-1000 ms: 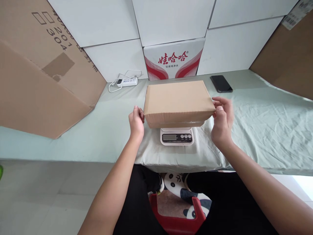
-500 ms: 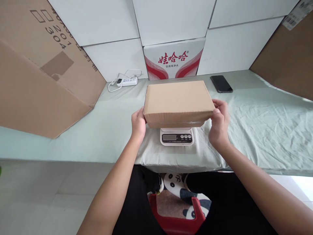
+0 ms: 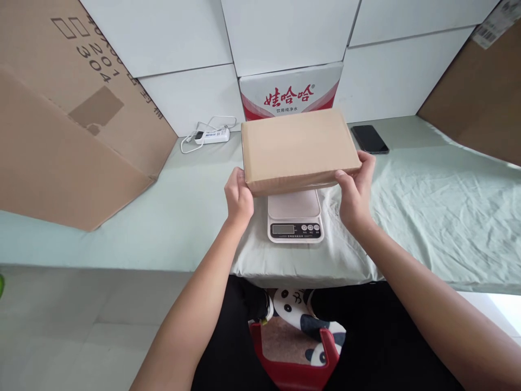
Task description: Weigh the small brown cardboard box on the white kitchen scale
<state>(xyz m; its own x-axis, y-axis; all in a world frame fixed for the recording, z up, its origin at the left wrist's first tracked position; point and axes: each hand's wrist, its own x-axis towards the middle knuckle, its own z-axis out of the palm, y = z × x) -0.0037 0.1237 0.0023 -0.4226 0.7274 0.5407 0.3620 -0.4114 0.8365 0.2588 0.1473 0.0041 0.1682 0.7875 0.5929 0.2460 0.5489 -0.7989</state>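
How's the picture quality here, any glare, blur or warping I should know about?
Head view: even, soft light, sharp throughout; the cardboard box casts a faint shadow on the scale; bright washout at the bottom right corner; wide-lens bending curves the table edge.

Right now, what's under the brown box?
Under the cardboard box, held by the left hand and right hand, sits a white kitchen scale on the green cloth. The platform's front and display show; its rear is covered.
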